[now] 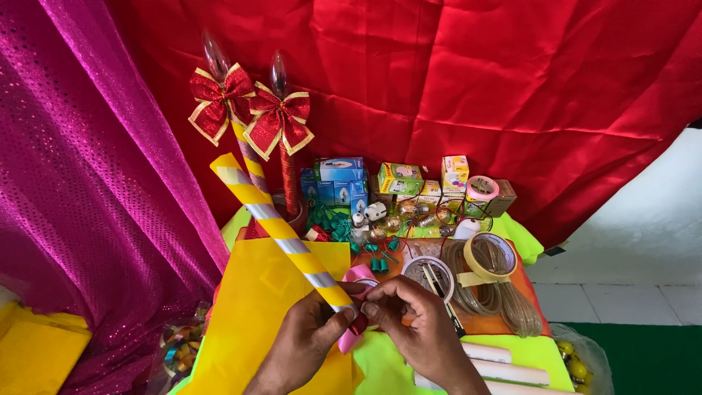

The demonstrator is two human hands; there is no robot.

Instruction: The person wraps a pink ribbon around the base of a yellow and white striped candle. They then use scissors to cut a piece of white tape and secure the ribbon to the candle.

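One long yellow paper-wrapped tube with silver spiral stripes [281, 232] is clamped at its lower end by the left hand [307, 340] and pinched there by the fingers of the right hand [413, 325]. Beyond the tube's upper end, two finished candle-shaped sticks with red-and-gold bows [245, 110] are propped against the red satin backdrop [475, 80]. Just right of the tube's lower end, one roll of beige masking tape [491, 257] is seen.

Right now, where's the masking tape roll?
In the head view, the masking tape roll sits right of centre on the orange sheet, leaning on the coiled clear tubing, just right of the round clear-lidded container.
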